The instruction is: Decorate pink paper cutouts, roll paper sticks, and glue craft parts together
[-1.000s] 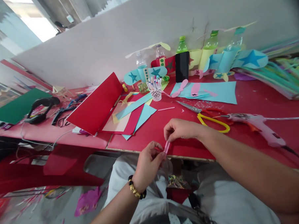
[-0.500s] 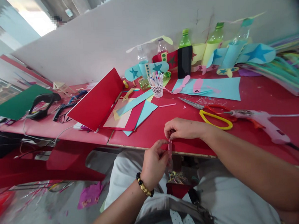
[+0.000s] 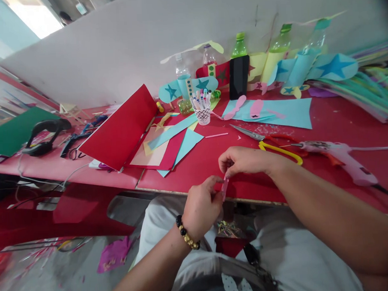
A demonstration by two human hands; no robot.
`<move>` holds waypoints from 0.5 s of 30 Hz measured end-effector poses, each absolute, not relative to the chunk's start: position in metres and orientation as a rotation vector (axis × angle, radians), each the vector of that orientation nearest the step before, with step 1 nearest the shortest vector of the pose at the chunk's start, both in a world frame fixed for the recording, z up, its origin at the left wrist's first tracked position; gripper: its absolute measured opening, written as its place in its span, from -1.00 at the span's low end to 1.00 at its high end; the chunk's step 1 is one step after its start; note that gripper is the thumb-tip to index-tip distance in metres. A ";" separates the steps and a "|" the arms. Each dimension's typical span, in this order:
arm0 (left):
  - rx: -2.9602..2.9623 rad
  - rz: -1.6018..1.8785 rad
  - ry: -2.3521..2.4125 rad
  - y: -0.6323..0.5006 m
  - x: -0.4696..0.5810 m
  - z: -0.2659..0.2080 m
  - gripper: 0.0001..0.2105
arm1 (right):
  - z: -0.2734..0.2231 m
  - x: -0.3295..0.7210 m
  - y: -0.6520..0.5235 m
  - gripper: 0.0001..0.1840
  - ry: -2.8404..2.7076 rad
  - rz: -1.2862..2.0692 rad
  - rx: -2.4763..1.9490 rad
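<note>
"Over the near edge of the table, what does the left hand hold?"

"The pink strip, pinched at its nearer part between thumb and fingers."

"And the right hand?"

"Thumb and fingertips pressed together at the strip's far end, apparently on it."

"Its long axis?"

"Forward from the left grip, leaning slightly right, so each hand has an end. The scissors lie beyond, the cup of pens farther."

Below centre, the pink strip is partly covered by the left hand and right hand. At far left, a green board is cut off; at upper left, a person is mostly hidden.
</note>
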State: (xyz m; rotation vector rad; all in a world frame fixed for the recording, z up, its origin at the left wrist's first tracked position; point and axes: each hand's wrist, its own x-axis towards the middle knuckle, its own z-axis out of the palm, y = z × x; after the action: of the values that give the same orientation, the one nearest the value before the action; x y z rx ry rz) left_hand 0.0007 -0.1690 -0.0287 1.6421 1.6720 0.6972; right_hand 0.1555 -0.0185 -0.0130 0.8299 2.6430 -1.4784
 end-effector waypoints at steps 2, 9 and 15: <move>1.737 0.628 1.683 -0.162 0.001 -0.023 -0.75 | -0.013 0.158 -0.016 -0.84 2.630 -1.425 0.852; 1.924 0.520 1.666 -0.141 0.008 -0.014 -0.76 | -0.004 0.168 -0.008 -0.83 2.651 -1.129 0.959; 1.909 0.448 1.606 -0.133 0.007 -0.015 -0.82 | -0.001 0.172 -0.006 -0.87 2.663 -1.007 1.001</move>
State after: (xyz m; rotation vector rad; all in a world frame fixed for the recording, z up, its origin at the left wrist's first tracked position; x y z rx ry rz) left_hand 0.0070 -0.1334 -0.0146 1.9093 1.6057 0.4476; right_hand 0.1719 -0.0059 -0.0010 1.0014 2.6634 -1.0067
